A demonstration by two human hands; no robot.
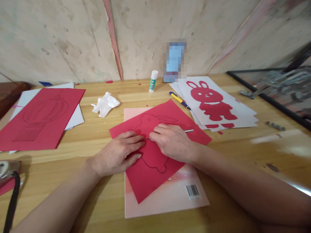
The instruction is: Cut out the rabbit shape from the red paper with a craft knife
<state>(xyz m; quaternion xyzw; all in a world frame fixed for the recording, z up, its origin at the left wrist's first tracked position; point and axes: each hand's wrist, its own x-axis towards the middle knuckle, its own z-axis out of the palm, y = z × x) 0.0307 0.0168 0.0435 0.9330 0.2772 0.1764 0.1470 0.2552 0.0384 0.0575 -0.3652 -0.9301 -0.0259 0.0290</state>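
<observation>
A red sheet of paper (155, 155) with a rabbit outline drawn on it lies turned at an angle on a pale pink booklet (167, 204). My left hand (123, 150) rests flat on the sheet's left part, fingers stretched over the drawing and holding nothing. Pinched in my right hand (170, 140) is a slim craft knife (189, 130). Its metal tip touches or nearly touches the paper close to my left fingertips, and its silver tail end sticks out to the right. The grip hides most of the knife and part of the rabbit drawing.
Left lies a red sheet with a lantern drawing (46, 119) over white paper. Behind are a crumpled tissue (105, 104), a glue stick (153, 81), a pen (179, 100) and a blurred upright screen (174, 60). White sheets bearing a red rabbit cutout (209, 97) lie right, beside a black-framed pane (267, 94).
</observation>
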